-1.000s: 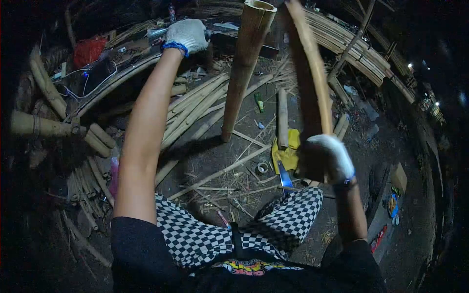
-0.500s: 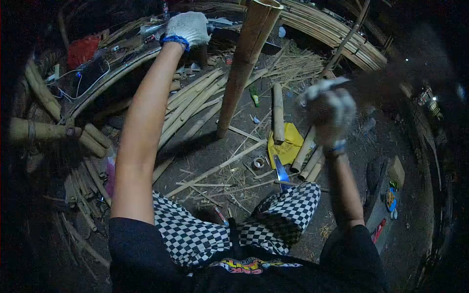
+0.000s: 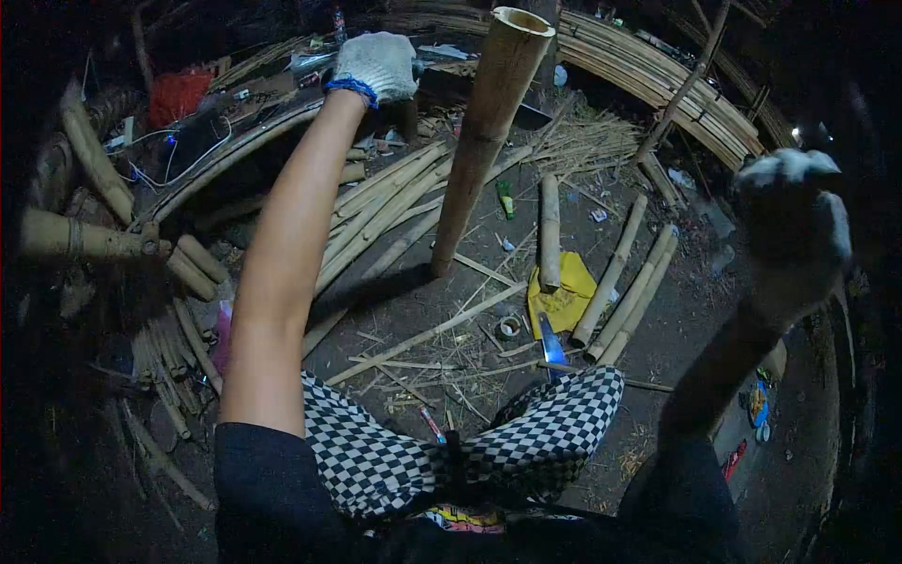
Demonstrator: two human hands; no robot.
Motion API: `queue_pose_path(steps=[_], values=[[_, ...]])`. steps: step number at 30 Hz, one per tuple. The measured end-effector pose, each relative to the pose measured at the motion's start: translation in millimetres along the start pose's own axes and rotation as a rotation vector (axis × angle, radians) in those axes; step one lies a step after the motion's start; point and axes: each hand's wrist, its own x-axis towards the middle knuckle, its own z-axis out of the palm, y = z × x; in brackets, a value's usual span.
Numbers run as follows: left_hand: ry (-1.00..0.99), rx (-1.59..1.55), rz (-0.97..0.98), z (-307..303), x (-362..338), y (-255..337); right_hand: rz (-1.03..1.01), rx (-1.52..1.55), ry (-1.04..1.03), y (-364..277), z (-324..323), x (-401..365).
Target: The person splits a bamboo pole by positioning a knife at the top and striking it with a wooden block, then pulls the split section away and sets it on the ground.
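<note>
My left hand (image 3: 378, 70), in a white knit glove with a blue cuff, is closed at the upper middle around the dark handle of a machete. The machete's dark blade (image 3: 532, 117) runs behind a thick bamboo pole (image 3: 484, 113) and shows again on its right side. This pole stands almost upright on the ground, its hollow cut end facing up. Raised at the far right, my gloved right hand (image 3: 794, 211) has its fingers curled in shadow; I cannot tell what it grips.
Cut bamboo lengths (image 3: 611, 273) lie at the right beside a yellow sheet (image 3: 564, 299) and a bluish blade (image 3: 552, 346). Split bamboo strips (image 3: 381, 211) are piled behind the pole. A small round container (image 3: 508, 326) and a red bag (image 3: 178, 96) are also around.
My right hand has swung outward to the right, away from the pole; the dark blurred tool it held no longer shows clearly. My left hand stays by the pole; the view has shifted slightly.
</note>
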Motion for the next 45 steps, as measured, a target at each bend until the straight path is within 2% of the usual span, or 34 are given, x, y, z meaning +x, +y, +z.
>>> queue_pose_path(steps=[4,6,7,8,9,10,12,14,15,16,18,20,21,22,24,25,26,27,28,29,33,35,37,38,39,41,42,43,45], values=[[-0.005,0.006,-0.011,1,6,7,-0.657,-0.389,-0.316,9,-15,22],[0.02,0.006,0.009,7,10,5,-0.668,-0.377,-0.337,39,-27,15],[0.018,0.002,0.01,10,12,4,-0.516,-0.27,-0.274,84,-39,1],[0.014,-0.004,0.02,13,13,2,-0.513,-0.274,-0.272,130,-48,-24],[0.011,-0.009,0.03,13,14,2,-0.127,-0.533,-0.051,177,-55,-58],[0.015,-0.009,0.034,11,12,5,0.265,-0.769,0.177,198,-54,-83],[-0.011,0.072,-0.022,1,10,4,0.885,-0.148,0.227,192,-38,-98],[0.03,0.079,-0.02,5,13,-7,0.902,-0.22,0.258,160,-29,-96],[0.011,0.079,-0.03,3,14,-9,0.8,-0.222,0.151,154,-38,-98],[-0.017,0.073,-0.033,5,12,-8,0.656,-0.382,0.041,148,-39,-103],[-0.02,0.06,-0.029,9,17,-7,0.76,-0.12,0.254,133,-30,-84],[-0.049,0.05,-0.099,7,25,3,0.512,-0.347,0.228,90,20,-66],[-0.05,0.02,-0.092,2,26,9,0.356,-0.354,0.111,83,24,-60],[-0.049,0.018,-0.092,3,29,14,0.248,-0.247,0.117,72,45,-55],[-0.047,-0.008,-0.122,0,34,25,-0.166,-0.542,0.179,72,52,-46],[-0.03,-0.028,-0.146,0,35,31,-0.413,-0.557,0.184,74,57,-41],[-0.043,-0.047,-0.137,2,39,34,-0.418,-0.557,0.185,70,52,-33],[-0.055,-0.052,-0.134,0,40,38,-0.462,-0.345,-0.064,62,43,-24],[-0.066,-0.057,-0.13,-2,41,42,-0.49,-0.242,-0.186,62,39,-16],[-0.06,-0.06,-0.128,-1,44,43,-0.503,-0.136,-0.312,62,36,-8],[-0.037,-0.087,-0.164,1,46,49,-0.427,-0.23,-0.114,106,5,1],[-0.045,-0.063,-0.152,2,47,47,-0.307,-0.778,-0.024,116,18,7],[-0.112,-0.056,-0.114,-13,39,45,0.284,-1.091,-0.062,140,21,8],[-0.172,-0.045,-0.073,-17,35,46,0.723,-0.845,-0.136,162,5,2],[-0.266,-0.085,-0.038,-15,31,40,0.73,-0.838,-0.125,176,-6,-9],[-0.288,-0.106,0.073,9,44,21,0.544,-0.744,-0.117,191,-18,-12],[-0.303,-0.136,0.103,12,47,14,0.597,-0.722,-0.095,175,1,-11],[-0.372,-0.146,0.128,16,51,7,0.494,-0.778,-0.141,164,12,-10],[-0.339,-0.142,0.095,23,47,2,0.234,-0.851,-0.208,141,36,-7]])
